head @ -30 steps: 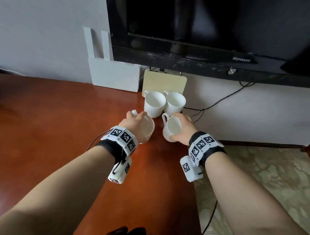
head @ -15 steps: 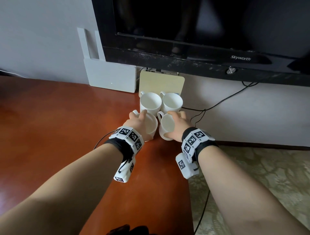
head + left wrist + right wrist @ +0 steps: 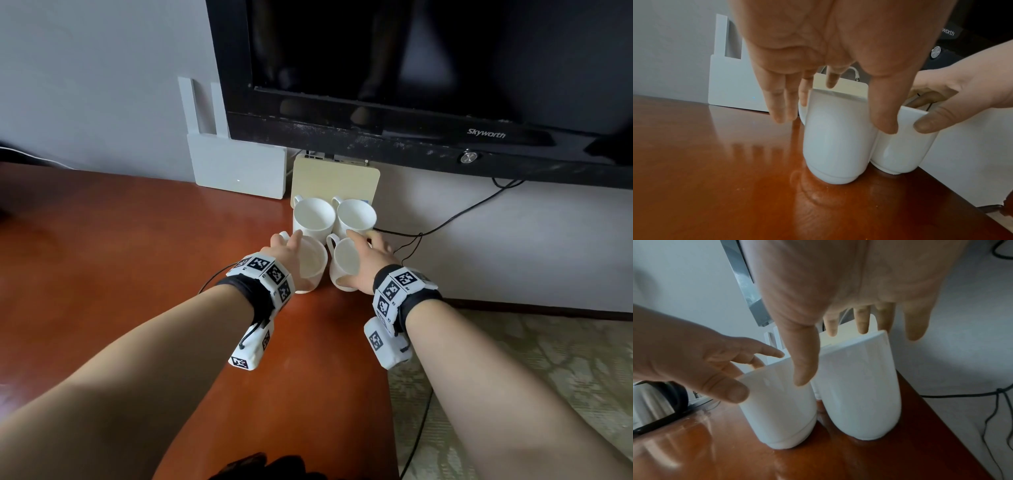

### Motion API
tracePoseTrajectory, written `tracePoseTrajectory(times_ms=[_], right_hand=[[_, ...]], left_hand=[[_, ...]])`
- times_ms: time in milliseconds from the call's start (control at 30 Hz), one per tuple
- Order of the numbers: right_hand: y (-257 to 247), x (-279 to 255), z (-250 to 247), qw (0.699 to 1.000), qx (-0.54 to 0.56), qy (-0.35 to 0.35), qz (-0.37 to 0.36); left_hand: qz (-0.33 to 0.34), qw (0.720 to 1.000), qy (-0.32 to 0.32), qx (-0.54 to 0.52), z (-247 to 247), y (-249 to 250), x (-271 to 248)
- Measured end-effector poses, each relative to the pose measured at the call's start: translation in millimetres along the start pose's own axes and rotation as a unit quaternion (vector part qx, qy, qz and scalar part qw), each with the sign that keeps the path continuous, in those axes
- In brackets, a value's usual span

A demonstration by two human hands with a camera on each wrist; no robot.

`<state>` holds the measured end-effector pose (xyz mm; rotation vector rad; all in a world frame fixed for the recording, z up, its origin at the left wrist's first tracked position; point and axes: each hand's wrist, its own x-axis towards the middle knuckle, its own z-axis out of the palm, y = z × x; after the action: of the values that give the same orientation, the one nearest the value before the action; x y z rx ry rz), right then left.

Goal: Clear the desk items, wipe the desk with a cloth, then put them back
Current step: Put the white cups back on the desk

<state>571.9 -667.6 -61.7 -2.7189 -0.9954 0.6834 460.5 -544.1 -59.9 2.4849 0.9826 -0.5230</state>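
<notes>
Four white mugs stand in a tight cluster at the back right of the red-brown desk (image 3: 120,257). The back pair (image 3: 313,216) (image 3: 356,214) sits against a beige box. My left hand (image 3: 287,250) hovers over the front left mug (image 3: 311,263) (image 3: 836,142), fingers straight; its thumb (image 3: 885,121) touches the mug's side. My right hand (image 3: 366,253) spreads over the front right mug (image 3: 344,260) (image 3: 857,386); its thumb (image 3: 803,369) hangs between the two mugs. Both front mugs rest upright on the desk, touching each other.
A white router (image 3: 239,171) and the beige box (image 3: 335,178) lean on the wall under a black TV (image 3: 411,68). Black cables (image 3: 445,222) trail off the desk's right edge over patterned carpet (image 3: 513,377). A steel kettle (image 3: 653,402) stands to the left.
Both hands carried the front mugs back until they stand right behind the rear pair. The fingers have since straightened off the mugs.
</notes>
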Motion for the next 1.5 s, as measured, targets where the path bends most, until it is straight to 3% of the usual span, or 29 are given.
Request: tracePoseTrajectory(times_ms=[267, 500, 767, 933, 1200, 1267, 1500], right_hand=[[-40, -25, -21, 0.997, -0.017, 0.059, -0.05], [-120, -63, -31, 0.991, -0.01, 0.085, -0.107], [-273, -103, -2, 0.973, -0.021, 0.108, -0.205], [-374, -126, 36, 0.962, -0.048, 0.076, -0.259], [-491, -151, 81, 0.934, -0.078, 0.033, -0.346], [-512, -151, 88, 0.925, -0.1, 0.024, -0.366], [-567, -142, 102, 0.898, -0.122, -0.016, -0.423]], left_hand=[[0.061, 0.994, 0.082, 0.033, -18, -25, -24], [0.123, 0.981, 0.146, 0.027, -62, -82, -74], [0.172, 0.963, 0.204, 0.044, -106, -244, -144], [0.177, 0.956, 0.23, 0.048, -123, -370, -185], [0.14, 0.957, 0.246, 0.063, -129, -513, -238], [0.129, 0.954, 0.263, 0.063, -129, -535, -250], [0.011, 0.973, 0.231, 0.022, -128, -591, -287]])
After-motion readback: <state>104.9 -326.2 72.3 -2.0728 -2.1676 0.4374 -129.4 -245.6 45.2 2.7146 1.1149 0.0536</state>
